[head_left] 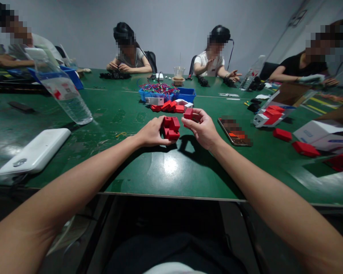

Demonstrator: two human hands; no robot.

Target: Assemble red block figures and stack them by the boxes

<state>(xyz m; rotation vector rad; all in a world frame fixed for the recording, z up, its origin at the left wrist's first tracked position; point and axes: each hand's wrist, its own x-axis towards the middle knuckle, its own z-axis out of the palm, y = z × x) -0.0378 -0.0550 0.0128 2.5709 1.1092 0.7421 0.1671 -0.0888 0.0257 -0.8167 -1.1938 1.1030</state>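
Note:
My left hand (152, 132) is closed round a red block-shaped plastic piece (171, 128) with a stepped, notched front, just above the green table (143, 171). In my right hand (202, 127), thumb and fingers pinch a smaller red block (188, 113). The two red pieces are close together but apart. Behind them lies a pile of red blocks (168, 106) with a few white ones among them. What the parts belong to does not show.
Blue bins (185, 93), one heaped with coloured wires (160, 90), stand behind the pile. A phone (234, 131) lies right of my hand. White boxes (326, 133) and red blocks are farther right. At left are a water bottle (67, 95) and a white power bank (36, 150). Several people sit around.

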